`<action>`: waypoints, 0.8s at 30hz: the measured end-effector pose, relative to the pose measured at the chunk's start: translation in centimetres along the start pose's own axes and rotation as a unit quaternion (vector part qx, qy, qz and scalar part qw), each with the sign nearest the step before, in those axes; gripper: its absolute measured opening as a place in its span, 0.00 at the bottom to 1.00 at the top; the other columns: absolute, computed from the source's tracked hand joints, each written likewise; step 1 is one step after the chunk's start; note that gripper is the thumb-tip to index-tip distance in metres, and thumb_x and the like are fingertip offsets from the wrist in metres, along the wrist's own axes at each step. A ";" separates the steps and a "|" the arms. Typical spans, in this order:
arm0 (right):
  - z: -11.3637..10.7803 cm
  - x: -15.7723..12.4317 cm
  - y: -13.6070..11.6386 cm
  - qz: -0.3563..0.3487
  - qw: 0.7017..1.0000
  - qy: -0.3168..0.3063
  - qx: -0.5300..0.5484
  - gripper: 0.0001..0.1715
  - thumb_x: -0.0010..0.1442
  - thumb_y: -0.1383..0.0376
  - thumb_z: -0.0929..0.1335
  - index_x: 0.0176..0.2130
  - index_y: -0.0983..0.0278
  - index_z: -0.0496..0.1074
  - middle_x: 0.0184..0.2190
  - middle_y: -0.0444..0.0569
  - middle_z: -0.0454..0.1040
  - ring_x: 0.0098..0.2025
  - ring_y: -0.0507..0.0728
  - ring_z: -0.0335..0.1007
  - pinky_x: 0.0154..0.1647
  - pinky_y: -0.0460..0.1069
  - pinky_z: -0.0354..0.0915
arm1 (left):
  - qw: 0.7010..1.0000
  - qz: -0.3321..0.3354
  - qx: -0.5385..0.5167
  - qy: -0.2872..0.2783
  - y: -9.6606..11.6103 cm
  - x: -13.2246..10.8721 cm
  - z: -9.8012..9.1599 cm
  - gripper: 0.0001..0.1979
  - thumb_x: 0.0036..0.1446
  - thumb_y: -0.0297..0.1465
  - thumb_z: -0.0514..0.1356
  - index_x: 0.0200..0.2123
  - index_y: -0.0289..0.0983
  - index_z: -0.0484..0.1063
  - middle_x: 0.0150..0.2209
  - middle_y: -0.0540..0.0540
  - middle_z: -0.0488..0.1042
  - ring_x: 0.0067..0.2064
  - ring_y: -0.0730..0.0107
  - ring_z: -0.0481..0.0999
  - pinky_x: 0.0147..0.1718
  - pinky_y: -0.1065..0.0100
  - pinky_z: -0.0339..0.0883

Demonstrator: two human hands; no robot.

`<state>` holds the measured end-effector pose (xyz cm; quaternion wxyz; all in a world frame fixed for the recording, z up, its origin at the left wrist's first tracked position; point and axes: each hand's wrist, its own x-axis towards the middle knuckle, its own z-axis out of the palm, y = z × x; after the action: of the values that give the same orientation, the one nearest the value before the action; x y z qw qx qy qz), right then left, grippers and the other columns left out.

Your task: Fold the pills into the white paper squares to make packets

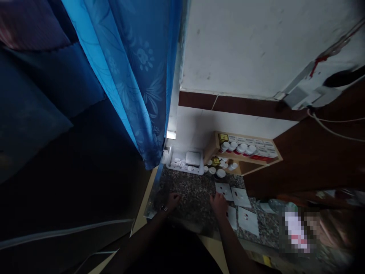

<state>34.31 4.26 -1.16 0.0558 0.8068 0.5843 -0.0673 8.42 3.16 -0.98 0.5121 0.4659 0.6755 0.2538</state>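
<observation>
My left hand point(172, 201) rests on the speckled granite counter point(194, 192) near its left edge, with a watch on the wrist; its fingers look curled, but it is too dark and small to see if it holds anything. My right hand point(219, 204) lies on the counter beside several white paper squares point(241, 197) with small dark red spots. Its fingertips touch the edge of the nearest square point(224, 190). Whether those fingers pinch anything is unclear.
A white tray point(186, 163) of small white items stands at the back by a blue curtain point(134, 76). A wooden rack point(245, 150) holds white-capped bottles and boxes. A socket and cables point(305, 97) hang on the wall at right. A blurred patch point(298, 232) lies on the counter's right.
</observation>
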 end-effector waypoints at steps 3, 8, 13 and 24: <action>0.3 -0.5 -0.8 -0.033 0.999 -0.011 0.003 0.22 0.61 0.59 0.60 0.49 0.70 0.68 0.46 0.61 0.69 0.46 0.63 0.66 0.45 0.54 0.57 | 1.000 -0.001 -0.003 0.006 0.2 -0.4 -0.4 0.12 0.50 0.33 0.56 0.27 0.32 0.77 0.27 0.48 0.77 0.34 0.66 0.73 0.35 0.70 0.64; 1.5 -2.7 -2.3 -0.125 0.992 -0.030 0.019 0.21 0.61 0.59 0.61 0.51 0.66 0.67 0.51 0.59 0.68 0.51 0.63 0.63 0.52 0.57 0.53 | 1.000 -0.015 0.011 0.017 -0.5 -0.7 -1.4 0.12 0.50 0.28 0.53 0.30 0.31 0.76 0.28 0.47 0.76 0.33 0.67 0.73 0.33 0.71 0.65; 2.8 -5.9 -4.0 -0.224 0.972 -0.056 0.039 0.20 0.60 0.62 0.61 0.52 0.62 0.67 0.54 0.57 0.66 0.55 0.63 0.59 0.57 0.60 0.47 | 0.990 0.061 0.127 0.013 -2.0 -1.7 -1.3 0.14 0.52 0.27 0.51 0.37 0.31 0.75 0.39 0.42 0.76 0.43 0.64 0.73 0.45 0.66 0.65; 3.6 -9.8 -5.8 -0.318 0.939 -0.106 0.080 0.22 0.60 0.62 0.61 0.53 0.61 0.66 0.55 0.57 0.65 0.57 0.63 0.57 0.59 0.61 0.45 | 0.854 0.211 0.441 -0.176 -3.3 -4.5 0.3 0.25 0.59 0.35 0.51 0.60 0.39 0.57 0.65 0.39 0.50 0.64 0.53 0.48 0.59 0.43 0.44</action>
<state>25.67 -3.71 -3.10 0.0287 0.5688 0.7939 -0.2131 7.65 -2.37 -1.73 0.2968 0.8114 0.5006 -0.0549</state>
